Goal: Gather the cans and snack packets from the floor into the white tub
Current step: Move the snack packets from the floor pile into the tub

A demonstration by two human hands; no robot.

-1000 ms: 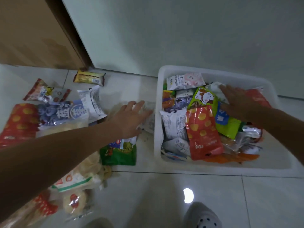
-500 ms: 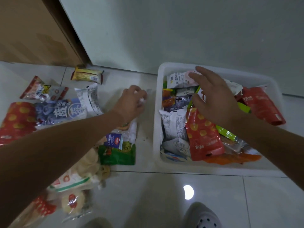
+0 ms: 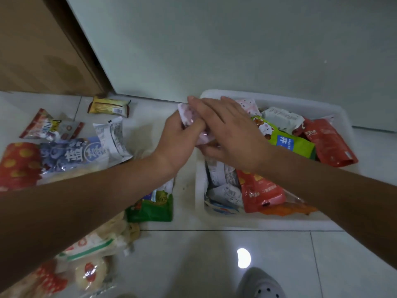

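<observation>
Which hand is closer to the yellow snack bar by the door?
Left. The left hand is right of the yellow snack bar; the right hand is farther right, over the tub.

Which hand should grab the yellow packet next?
Probably the left hand: the yellow packet lies on its side of the white tub, once it lets go of the pink packet. The right hand is over the tub.

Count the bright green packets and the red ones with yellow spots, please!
Bright green: 2, green floor packet, green tub packet.
Red with yellow spots: 2, spotted floor packet, spotted tub packet.
Total: 4.
</observation>
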